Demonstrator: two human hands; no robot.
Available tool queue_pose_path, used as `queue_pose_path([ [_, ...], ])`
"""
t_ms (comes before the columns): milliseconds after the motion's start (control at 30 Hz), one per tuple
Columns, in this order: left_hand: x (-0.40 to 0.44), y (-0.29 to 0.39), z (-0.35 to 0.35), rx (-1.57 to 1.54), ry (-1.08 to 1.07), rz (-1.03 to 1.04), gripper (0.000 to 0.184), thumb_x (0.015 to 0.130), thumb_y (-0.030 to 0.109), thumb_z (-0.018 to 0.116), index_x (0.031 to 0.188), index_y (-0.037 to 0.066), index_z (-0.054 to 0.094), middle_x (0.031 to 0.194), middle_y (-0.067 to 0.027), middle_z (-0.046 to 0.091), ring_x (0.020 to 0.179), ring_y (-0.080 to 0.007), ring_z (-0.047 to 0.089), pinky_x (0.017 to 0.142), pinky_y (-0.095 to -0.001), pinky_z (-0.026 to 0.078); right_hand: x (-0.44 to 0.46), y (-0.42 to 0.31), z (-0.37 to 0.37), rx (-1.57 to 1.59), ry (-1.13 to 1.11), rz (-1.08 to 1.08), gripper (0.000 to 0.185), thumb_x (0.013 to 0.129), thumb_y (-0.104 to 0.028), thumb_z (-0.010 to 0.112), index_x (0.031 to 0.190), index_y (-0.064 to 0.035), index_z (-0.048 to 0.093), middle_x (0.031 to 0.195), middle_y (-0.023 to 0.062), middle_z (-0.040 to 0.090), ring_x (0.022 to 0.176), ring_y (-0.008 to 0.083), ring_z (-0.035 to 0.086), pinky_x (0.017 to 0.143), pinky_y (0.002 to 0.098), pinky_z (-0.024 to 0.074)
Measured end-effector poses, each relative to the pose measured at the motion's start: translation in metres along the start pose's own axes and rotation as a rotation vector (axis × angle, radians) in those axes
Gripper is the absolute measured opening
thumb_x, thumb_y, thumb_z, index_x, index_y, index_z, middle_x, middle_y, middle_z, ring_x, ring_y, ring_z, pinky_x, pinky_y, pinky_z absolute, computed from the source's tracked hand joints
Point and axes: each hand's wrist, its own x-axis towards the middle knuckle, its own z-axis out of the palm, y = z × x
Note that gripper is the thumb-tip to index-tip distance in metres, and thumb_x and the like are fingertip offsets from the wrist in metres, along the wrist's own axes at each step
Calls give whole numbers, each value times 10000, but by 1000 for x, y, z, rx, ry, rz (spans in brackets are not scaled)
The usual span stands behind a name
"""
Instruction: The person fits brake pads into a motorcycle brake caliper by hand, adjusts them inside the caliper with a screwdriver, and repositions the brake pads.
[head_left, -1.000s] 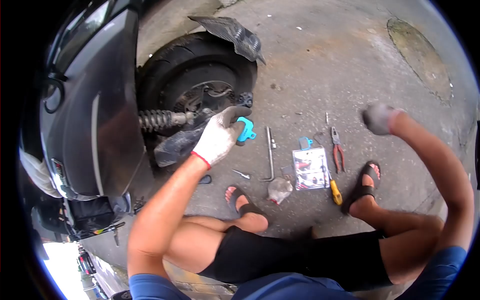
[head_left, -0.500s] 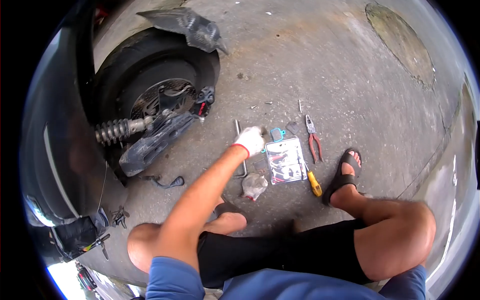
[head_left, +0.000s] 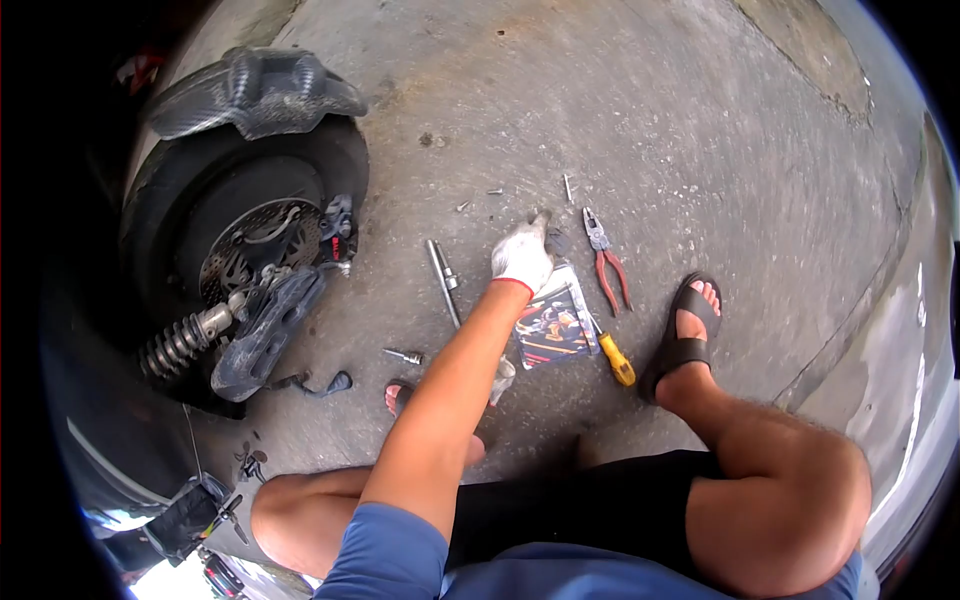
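My left hand [head_left: 524, 256], in a white glove with dark fingertips, reaches down to the top edge of a printed plastic package [head_left: 558, 325] on the ground. Its fingers are drawn together, and what they hold, if anything, is hidden. A small grey piece [head_left: 559, 242] shows beside the fingers. My right hand is out of view. Right of the package lie red-handled pliers [head_left: 605, 258] and a yellow-handled screwdriver [head_left: 617, 360]. To the left is a long metal bar tool [head_left: 442, 280], and a crumpled glove [head_left: 502, 379] shows partly behind my forearm.
A motorcycle wheel [head_left: 245, 205] with a brake disc, a shock spring [head_left: 185, 342] and a black fender [head_left: 262, 95] stands at the left. A small metal tool [head_left: 404, 355] and a black lever part [head_left: 336, 383] lie nearer. Small bolts [head_left: 567, 187] rest beyond the package.
My left hand has moved from the wheel, where it held a blue bracket-like piece, to the package. The blue pieces are no longer visible. My right hand has left the view, which has shifted right.
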Motion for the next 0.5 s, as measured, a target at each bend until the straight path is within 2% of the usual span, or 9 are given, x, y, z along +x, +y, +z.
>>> queue_pose_path([
  [133,13,0,12,58,44,140,470,884,233,639,1344,162,578,1205,-208,656,1131,-391,630,966,-466,508,-3,-21,-15,40,6,-5,623,840,-95,491,1453,6,454,1427,258,526,1386,325,462,1130,343,369],
  [233,20,-1,13,38,27,73,379,898,257,625,1260,144,627,1165,-211,659,1090,-391,640,940,-470,512,-5,-32,-23,63,11,-1,652,828,-73,487,1472,14,431,1427,269,521,1388,334,459,1129,338,369],
  [300,17,-7,8,-43,160,18,312,880,218,655,1180,133,663,1122,-191,678,1065,-373,659,926,-464,526,-6,-40,-25,84,18,6,655,827,-68,495,1473,15,431,1425,270,523,1386,332,461,1127,333,370],
  [333,16,-11,4,-62,169,-24,286,901,244,639,1163,135,672,1124,-192,677,1068,-372,657,925,-461,525,-2,-35,-23,87,19,5,655,827,-68,495,1473,15,431,1425,270,523,1386,332,461,1127,333,370],
  [433,10,-27,-6,-68,184,-104,471,915,324,643,1337,129,562,1221,-230,640,1135,-414,613,968,-470,493,-2,-39,-17,96,29,17,632,835,-80,512,1458,9,451,1422,261,530,1384,320,466,1126,329,369],
  [500,4,-33,-5,-110,192,-75,499,903,276,652,1366,129,536,1239,-238,628,1154,-419,601,979,-473,489,-1,-41,-14,103,35,27,617,841,-88,523,1449,5,465,1420,255,535,1382,312,468,1125,326,368],
])
